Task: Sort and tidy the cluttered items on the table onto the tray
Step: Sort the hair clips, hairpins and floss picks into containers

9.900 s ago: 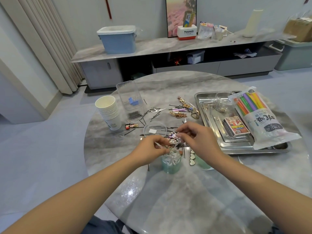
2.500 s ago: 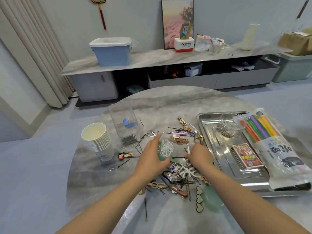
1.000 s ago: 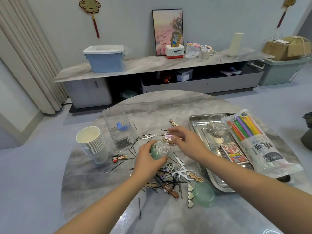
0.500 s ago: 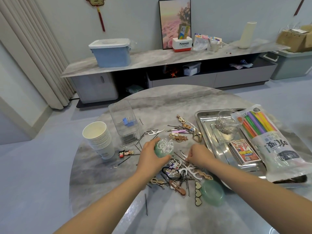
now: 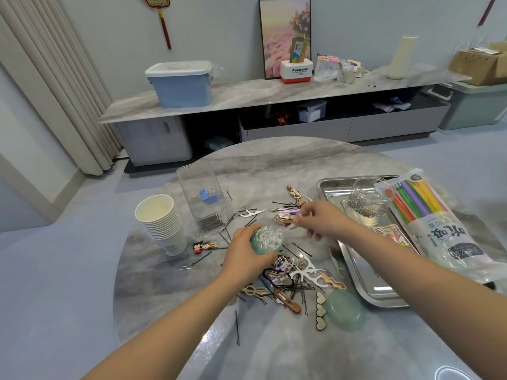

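1. Left hand (image 5: 244, 253) grips green jar (image 5: 265, 242) of white floss picks, tilted, above the tabletop (image 5: 274, 165).
2. Right hand (image 5: 319, 220) pinches one pick beside the jar.
3. Risk: further tilt spills picks; tray (image 5: 365, 281) sits well right.

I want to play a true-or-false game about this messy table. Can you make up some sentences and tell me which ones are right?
1. The left hand holds a small green jar full of white floss picks. True.
2. The stack of white paper cups stands on the silver metal tray. False: it stands on the grey marble table, far left of the tray.
3. The bag of coloured straws lies on the tray's right side. True.
4. The round green lid sits on the jar. False: it lies on the table beside the tray.
5. A blue binder clip is inside the clear plastic box. True.
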The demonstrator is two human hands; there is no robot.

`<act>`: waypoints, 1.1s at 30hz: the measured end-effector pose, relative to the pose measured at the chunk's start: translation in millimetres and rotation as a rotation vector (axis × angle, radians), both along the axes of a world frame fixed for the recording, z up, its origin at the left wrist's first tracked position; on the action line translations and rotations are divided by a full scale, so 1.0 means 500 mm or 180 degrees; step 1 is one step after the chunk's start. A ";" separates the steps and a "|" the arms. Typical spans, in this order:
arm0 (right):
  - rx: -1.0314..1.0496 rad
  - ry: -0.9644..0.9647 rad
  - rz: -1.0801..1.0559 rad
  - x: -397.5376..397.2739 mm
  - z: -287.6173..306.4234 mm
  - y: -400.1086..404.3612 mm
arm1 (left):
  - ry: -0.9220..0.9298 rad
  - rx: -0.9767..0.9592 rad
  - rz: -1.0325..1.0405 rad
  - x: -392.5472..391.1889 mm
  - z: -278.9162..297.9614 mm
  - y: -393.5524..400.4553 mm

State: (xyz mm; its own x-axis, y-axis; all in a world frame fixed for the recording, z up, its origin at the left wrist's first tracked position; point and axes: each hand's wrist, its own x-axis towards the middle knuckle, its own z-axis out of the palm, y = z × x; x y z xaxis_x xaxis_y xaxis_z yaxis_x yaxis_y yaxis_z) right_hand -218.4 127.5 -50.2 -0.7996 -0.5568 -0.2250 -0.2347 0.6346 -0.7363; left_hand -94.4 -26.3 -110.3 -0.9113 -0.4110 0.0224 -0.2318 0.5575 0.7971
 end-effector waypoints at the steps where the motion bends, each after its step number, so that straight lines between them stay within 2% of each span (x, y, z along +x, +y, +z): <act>1: -0.0157 0.0235 0.0030 0.000 0.014 -0.004 | -0.0015 -0.0001 -0.0028 0.000 0.002 -0.001; 4: -0.0155 0.0821 0.0437 0.010 0.044 -0.017 | -0.0053 -0.0006 -0.0149 0.002 0.005 0.001; 7: 0.0129 0.1080 0.0909 0.031 0.037 -0.030 | -0.0009 0.0074 -0.0287 0.002 0.013 0.006; 10: 0.0329 0.1544 0.1067 0.058 0.007 -0.041 | 0.0060 0.0046 -0.0365 -0.001 0.019 0.017; 12: 0.0181 0.1738 0.1093 0.070 -0.008 -0.043 | 0.0070 0.0060 -0.0276 -0.003 0.020 0.017; 16: -0.0085 0.1465 0.1063 0.070 -0.012 -0.046 | 0.0061 0.0007 -0.0213 -0.007 0.024 -0.001; 21: -0.0994 0.0842 0.0143 0.086 -0.018 -0.053 | 0.0091 -0.0353 -0.0434 -0.006 0.025 0.006; 25: -0.0607 0.0731 0.0436 0.068 -0.005 -0.048 | 0.0039 -0.0224 -0.0237 -0.004 0.019 0.004; 28: -0.0782 0.0690 0.0106 0.045 0.002 -0.033 | 0.0001 -0.0217 -0.0177 -0.002 0.014 0.006; 30: -0.0352 0.0709 0.0040 0.037 -0.007 -0.018 | -0.0009 -0.0253 -0.0178 -0.001 0.012 0.009; 33: 0.0997 0.0467 0.0538 0.044 -0.043 -0.003 | 0.0005 -0.0322 -0.0203 0.000 0.009 0.013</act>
State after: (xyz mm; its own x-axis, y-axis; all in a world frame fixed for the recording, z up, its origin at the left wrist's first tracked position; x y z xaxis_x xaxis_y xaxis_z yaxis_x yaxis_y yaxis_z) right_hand -196.5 126.1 -71.7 -0.7387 -0.6060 -0.2950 -0.4438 0.7668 -0.4638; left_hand -94.2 -19.9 -105.8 -0.9355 -0.3478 0.0622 -0.1922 0.6488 0.7363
